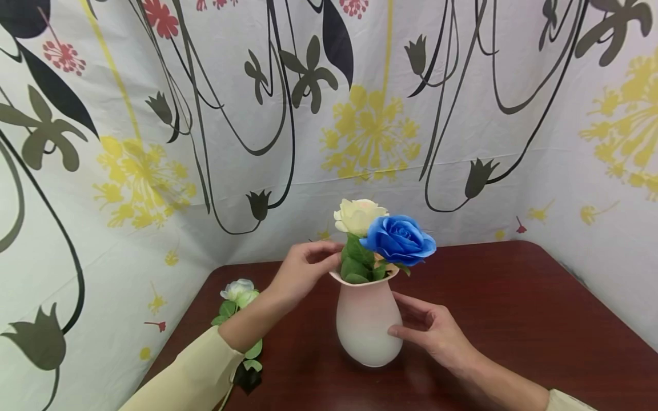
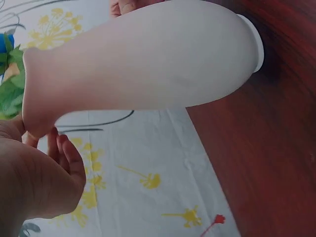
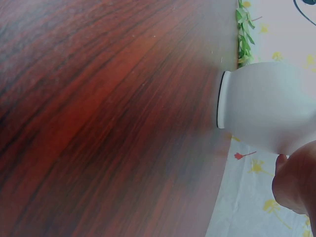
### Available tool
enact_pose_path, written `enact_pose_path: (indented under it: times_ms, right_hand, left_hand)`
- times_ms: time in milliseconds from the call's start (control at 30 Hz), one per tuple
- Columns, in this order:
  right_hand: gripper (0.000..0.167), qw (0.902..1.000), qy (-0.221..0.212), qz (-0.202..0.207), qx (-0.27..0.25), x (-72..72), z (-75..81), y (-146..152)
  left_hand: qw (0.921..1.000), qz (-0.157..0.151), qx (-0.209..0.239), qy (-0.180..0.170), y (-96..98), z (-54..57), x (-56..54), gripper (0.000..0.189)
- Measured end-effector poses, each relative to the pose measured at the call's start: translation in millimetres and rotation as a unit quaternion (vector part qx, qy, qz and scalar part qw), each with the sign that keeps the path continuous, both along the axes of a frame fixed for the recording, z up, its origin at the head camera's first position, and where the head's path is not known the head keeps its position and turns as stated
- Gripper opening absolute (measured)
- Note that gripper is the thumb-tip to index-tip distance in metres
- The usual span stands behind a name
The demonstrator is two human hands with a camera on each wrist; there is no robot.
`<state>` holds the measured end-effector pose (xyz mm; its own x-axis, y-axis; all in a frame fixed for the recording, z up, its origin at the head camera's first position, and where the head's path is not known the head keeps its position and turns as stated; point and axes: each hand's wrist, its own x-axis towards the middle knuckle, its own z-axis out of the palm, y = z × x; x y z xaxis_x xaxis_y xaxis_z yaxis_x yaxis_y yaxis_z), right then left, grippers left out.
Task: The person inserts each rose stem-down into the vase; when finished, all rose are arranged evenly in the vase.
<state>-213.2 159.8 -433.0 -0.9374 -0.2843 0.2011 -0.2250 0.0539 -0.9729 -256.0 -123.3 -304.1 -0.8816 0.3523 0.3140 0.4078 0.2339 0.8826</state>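
Observation:
A white vase [image 1: 369, 325] with a flared rim stands upright on the table. In it are a cream rose [image 1: 360, 216], a blue rose [image 1: 402, 240] and green leaves [image 1: 356, 260]; a bit of peach petal shows behind the blue rose. My left hand [image 1: 307, 268] pinches the left side of the rim, and in the left wrist view the left hand [image 2: 42, 173] has its thumb and fingers on either side of it. Lower down, my right hand [image 1: 434, 331] holds the vase's right side, thumb in front and fingers toward the back.
On the left of the dark red wooden table [image 1: 514, 319] lies a pale white flower stem [image 1: 240, 292] with green leaves, partly hidden by my left forearm. Close to it is a small black object [image 1: 248, 378]. A flower-printed cloth [image 1: 231, 142] hangs behind the table.

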Motion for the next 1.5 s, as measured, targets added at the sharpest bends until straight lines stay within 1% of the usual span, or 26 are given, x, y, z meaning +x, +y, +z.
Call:
enact_pose_path:
  times_ms: [67, 267, 367, 467, 600, 733, 867, 967, 1067, 1133, 1233, 1333, 1400, 1500]
  right_hand:
    - [0.067, 1.0000, -0.002, -0.001, 0.000, 0.3, -0.1, 0]
    - [0.068, 1.0000, -0.005, -0.003, 0.001, 0.8, 0.0, 0]
    - [0.067, 1.0000, -0.005, -0.005, 0.002, 0.7, -0.1, 0]
    - [0.067, 1.0000, -0.004, -0.004, 0.002, 0.4, -0.4, 0]
    - [0.067, 1.0000, -0.003, -0.004, 0.005, 0.2, -0.5, -1]
    - [0.066, 1.0000, -0.001, -0.006, 0.007, 0.2, -0.6, -1]
    - [0.067, 1.0000, 0.000, -0.003, 0.006, 0.2, -0.5, -1]
    - [0.067, 1.0000, -0.002, -0.004, 0.004, 0.4, 0.0, -1]
    - [0.067, 1.0000, -0.005, -0.005, 0.004, 0.9, 0.5, 0]
    - [0.067, 1.0000, -0.005, -0.004, 0.005, 0.9, 0.5, 0]
    - [0.067, 1.0000, -0.003, -0.004, 0.004, 0.5, 0.1, 0]
    - [0.067, 1.0000, -0.003, -0.003, 0.004, -0.1, -0.7, 0]
    - [0.066, 1.0000, -0.004, -0.003, 0.003, -0.5, -1.1, 1]
    - [0.067, 1.0000, -0.007, -0.002, 0.005, -0.4, -1.2, 0]
  left_hand:
    - [0.9996, 0.007, 0.011, -0.024, -6.4, -2.1, -0.9, 0.027]
    - [0.9959, 0.036, 0.046, -0.069, -31.0, -9.0, -3.0, 0.030]
    - [0.9933, 0.060, 0.057, -0.081, -45.4, -14.3, -4.5, 0.033]
    - [0.9902, 0.089, 0.054, -0.093, -62.0, -21.0, -5.9, 0.035]
    - [0.9859, 0.125, 0.036, -0.106, -88.5, -33.7, -5.1, 0.039]
    - [0.9813, 0.158, 0.020, -0.108, -115.6, -49.1, -2.1, 0.040]
    - [0.9738, 0.195, 0.011, -0.116, -140.6, -65.8, -0.3, 0.039]
    - [0.9681, 0.219, 0.003, -0.121, -155.1, -79.0, -0.3, 0.040]
    - [0.9634, 0.237, -0.016, -0.123, -165.3, -93.8, -1.5, 0.042]
    - [0.9588, 0.251, -0.033, -0.128, -170.8, -104.0, -1.9, 0.041]
    - [0.9534, 0.263, -0.058, -0.136, -178.1, -117.4, -1.8, 0.038]
    - [0.9469, 0.273, -0.096, -0.139, -184.0, -127.9, -0.2, 0.031]
    - [0.9411, 0.281, -0.129, -0.138, -187.0, -133.9, 1.1, 0.026]
    - [0.9343, 0.284, -0.168, -0.135, -191.8, -142.6, 3.7, 0.021]
